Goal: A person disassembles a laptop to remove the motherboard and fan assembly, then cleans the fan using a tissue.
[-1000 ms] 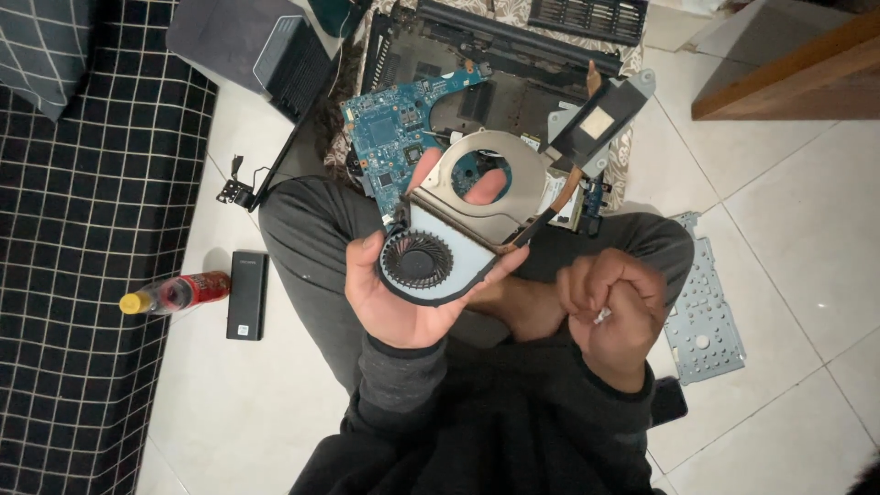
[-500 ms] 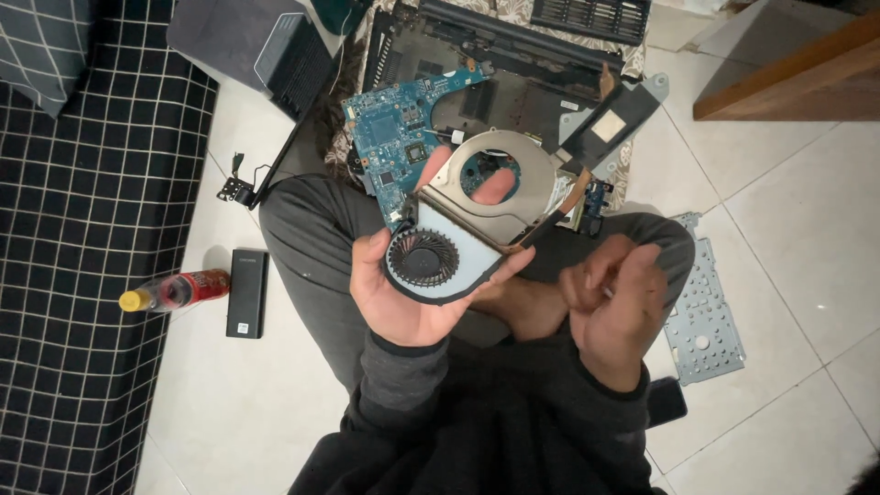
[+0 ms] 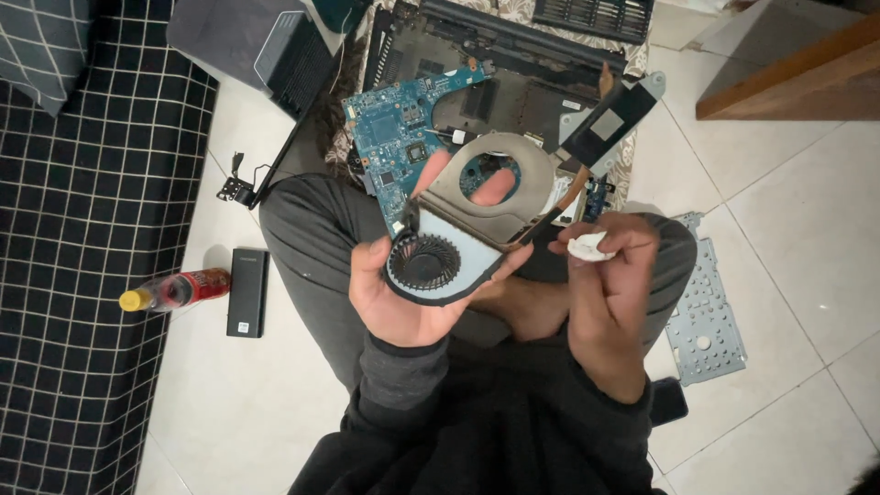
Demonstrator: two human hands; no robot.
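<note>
Item: laptop cooling fan [image 3: 429, 264] with copper heat pipe, cradled in left hand [image 3: 403, 298] above the lap. Right hand [image 3: 610, 280] pinches a white wad [image 3: 587, 246] just beside it. Step judged: cleaning the fan assembly; next move calls for steady support and light wiping.

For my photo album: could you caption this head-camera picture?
Left hand holds a laptop cooling fan while right hand pinches a small white wad above an opened laptop.
</note>
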